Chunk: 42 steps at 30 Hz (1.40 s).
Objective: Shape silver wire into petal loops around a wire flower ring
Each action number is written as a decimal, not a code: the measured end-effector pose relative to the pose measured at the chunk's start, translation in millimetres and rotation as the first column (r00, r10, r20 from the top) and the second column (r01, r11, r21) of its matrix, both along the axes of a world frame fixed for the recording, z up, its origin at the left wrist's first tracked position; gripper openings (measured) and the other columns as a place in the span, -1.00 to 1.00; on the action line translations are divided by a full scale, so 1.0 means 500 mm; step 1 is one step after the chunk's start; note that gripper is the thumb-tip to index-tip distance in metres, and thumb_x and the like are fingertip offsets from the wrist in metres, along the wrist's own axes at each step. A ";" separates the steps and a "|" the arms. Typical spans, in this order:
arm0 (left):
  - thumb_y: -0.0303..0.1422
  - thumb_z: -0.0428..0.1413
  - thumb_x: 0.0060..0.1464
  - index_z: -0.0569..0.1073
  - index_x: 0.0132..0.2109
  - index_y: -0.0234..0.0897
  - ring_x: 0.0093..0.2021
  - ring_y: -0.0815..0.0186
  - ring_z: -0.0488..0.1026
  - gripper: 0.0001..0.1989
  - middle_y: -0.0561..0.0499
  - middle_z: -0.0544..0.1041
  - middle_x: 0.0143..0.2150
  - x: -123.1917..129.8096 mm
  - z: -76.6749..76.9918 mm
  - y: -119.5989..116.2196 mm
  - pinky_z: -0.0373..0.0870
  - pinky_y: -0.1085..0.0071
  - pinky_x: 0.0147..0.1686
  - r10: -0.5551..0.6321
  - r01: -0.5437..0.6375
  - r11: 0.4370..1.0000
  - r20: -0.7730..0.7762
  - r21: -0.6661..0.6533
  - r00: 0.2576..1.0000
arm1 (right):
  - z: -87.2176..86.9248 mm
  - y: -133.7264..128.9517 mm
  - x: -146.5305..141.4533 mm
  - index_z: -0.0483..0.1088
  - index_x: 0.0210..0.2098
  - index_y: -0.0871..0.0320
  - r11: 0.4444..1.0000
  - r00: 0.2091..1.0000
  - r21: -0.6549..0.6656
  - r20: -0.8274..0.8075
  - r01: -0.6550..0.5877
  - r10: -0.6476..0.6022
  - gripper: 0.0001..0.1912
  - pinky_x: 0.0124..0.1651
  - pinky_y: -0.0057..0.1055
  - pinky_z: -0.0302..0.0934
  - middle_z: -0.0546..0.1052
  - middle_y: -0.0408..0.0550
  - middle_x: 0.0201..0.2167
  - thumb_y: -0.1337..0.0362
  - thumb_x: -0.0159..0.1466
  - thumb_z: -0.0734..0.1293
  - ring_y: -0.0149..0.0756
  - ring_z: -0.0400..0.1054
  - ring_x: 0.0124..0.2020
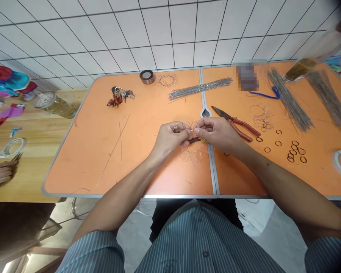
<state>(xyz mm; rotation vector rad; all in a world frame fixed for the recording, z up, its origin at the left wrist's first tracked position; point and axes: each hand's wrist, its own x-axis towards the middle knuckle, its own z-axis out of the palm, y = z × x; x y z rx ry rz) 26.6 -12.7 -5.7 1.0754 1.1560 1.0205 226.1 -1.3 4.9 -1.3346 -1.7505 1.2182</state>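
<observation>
Looped wire ring point(191, 152): head view, between the two hands, above the orange table point(147, 110) near its metal seam; wire petals show around its edge, part hidden by fingers.
Left hand point(170, 138): thumb and forefinger pinched together on the ring's wire.
Right hand point(216, 132): thumb and forefinger likewise closed on the wire, tips just beside the left's.
Dark tool point(193, 140): under the fingers, mostly hidden; type unclear.
Pliers point(229, 118): red handles, lying just beyond the right hand, jaws parted slightly.
Straight wires point(200, 88): bundled across the seam, toward the tiled wall.
Tape roll point(147, 77): far edge, beside a second wire ring point(167, 80).
Keys point(119, 96): far left of the orange top.
Small dark rings point(292, 152): right side, some clustered, some scattered.
Co-worker's hand point(0, 174): left edge, over the wooden table.
</observation>
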 end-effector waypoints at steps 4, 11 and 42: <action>-0.43 0.33 -0.01 0.57 -0.38 -0.29 -0.59 0.43 0.48 -0.92 0.01 0.64 -0.46 0.001 -0.003 0.001 0.44 0.49 -0.54 0.006 -0.005 1.000 0.036 -0.029 0.999 | 0.000 -0.001 -0.001 0.56 -0.29 0.13 1.000 1.000 0.010 0.003 0.011 -0.011 -0.83 -0.28 -0.34 0.19 0.55 -0.10 -0.39 0.15 0.30 0.44 -0.29 0.36 -0.34; -0.39 0.37 0.01 0.65 -0.30 -0.30 -0.58 0.44 0.46 -0.90 0.03 0.61 -0.48 0.000 -0.005 0.000 0.41 0.49 -0.52 -0.006 0.007 0.999 0.035 -0.043 0.999 | -0.005 -0.004 -0.007 0.55 -0.29 0.12 0.999 0.998 0.019 0.050 0.030 -0.031 -0.83 -0.37 -0.36 0.11 0.50 -0.13 -0.44 0.15 0.31 0.41 -0.32 0.29 -0.42; -0.42 0.33 0.06 0.57 -0.31 -0.30 -0.59 0.39 0.52 -0.91 0.02 0.64 -0.48 -0.010 -0.003 0.008 0.52 0.46 -0.55 -0.072 0.074 0.997 0.095 -0.026 0.993 | 0.022 -0.010 -0.008 0.51 -0.32 0.14 0.999 1.000 0.034 -0.001 0.021 -0.021 -0.88 -0.35 -0.33 0.11 0.48 -0.15 -0.44 0.22 0.29 0.40 -0.36 0.27 -0.43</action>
